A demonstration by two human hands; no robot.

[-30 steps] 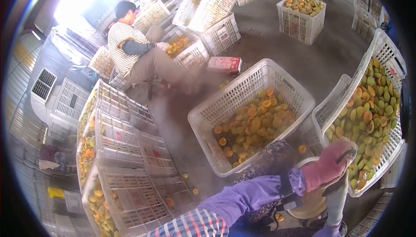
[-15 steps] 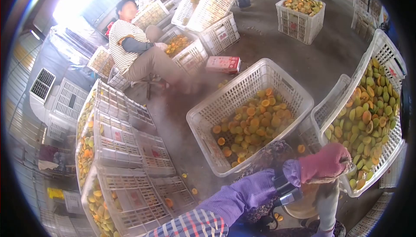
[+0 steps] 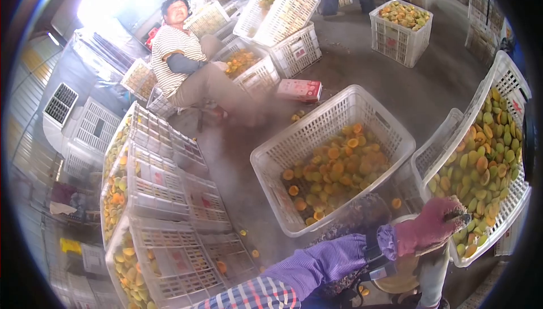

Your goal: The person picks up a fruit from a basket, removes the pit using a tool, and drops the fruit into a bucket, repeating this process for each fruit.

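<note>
My left hand (image 3: 432, 227), in a dusty dark-pink glove, reaches across from a purple striped sleeve (image 3: 322, 264). Its fingers are curled closed, and a small dark shape pokes out at the fingertips; I cannot tell what it is. The hand overlaps the near edge of a tilted white crate (image 3: 517, 74) full of green and orange fruit halves (image 3: 481, 162). To the left of the hand, a larger white crate (image 3: 266, 167) holds more cut fruit (image 3: 339, 165). A round basin (image 3: 396, 283) is partly hidden under my forearm. My right hand is out of view.
Stacked white crates of fruit (image 3: 164, 196) line the left. A person in a striped shirt (image 3: 175, 49) sits behind a crate, near a red-and-white carton (image 3: 300, 90). Another filled crate (image 3: 401, 40) stands farther back, and loose fruit pieces (image 3: 255, 253) lie on the floor.
The whole view has shifted slightly down and right. My left hand's curled fingers have turned a little, and a dark tip now shows. A purple-gloved shape at the bottom edge has left view.
</note>
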